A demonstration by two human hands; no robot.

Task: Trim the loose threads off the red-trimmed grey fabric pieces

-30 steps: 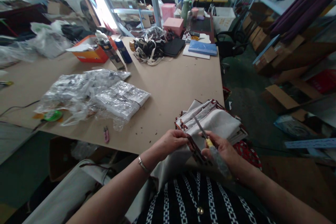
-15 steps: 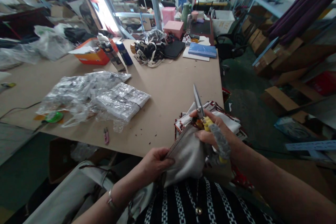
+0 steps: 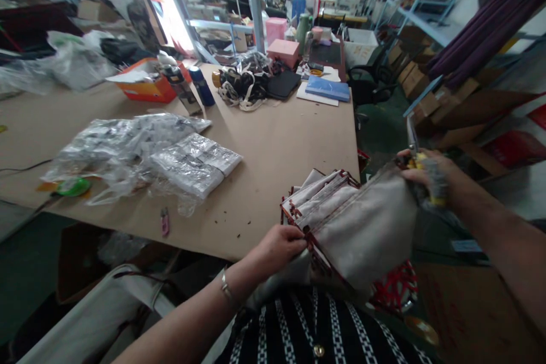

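A grey-beige fabric piece [image 3: 369, 224] with dark reddish-brown edging is stretched between my hands above the table's front right corner. My left hand [image 3: 281, 247] pinches its near left corner. My right hand [image 3: 433, 173], blurred by motion, grips the fabric's far right corner. The same hand also holds scissors [image 3: 412, 135], blades pointing up and away, with yellow and grey-wrapped handles. Beneath and behind the held piece lies a stack of similar fabric pieces [image 3: 318, 193] with brown edges. Part of the stack is hidden by the stretched piece.
Clear plastic packages [image 3: 196, 165] lie on the table's left half, with a pink cutter [image 3: 165, 222] near the front edge. Bottles, an orange box [image 3: 147, 88] and a blue folder [image 3: 327, 89] stand or lie farther back. Cardboard boxes [image 3: 490, 148] are on the right.
My right hand has moved right and up with the scissors and a fabric corner, spreading the piece out. My left hand has shifted right and slightly up. The stack underneath shows more.
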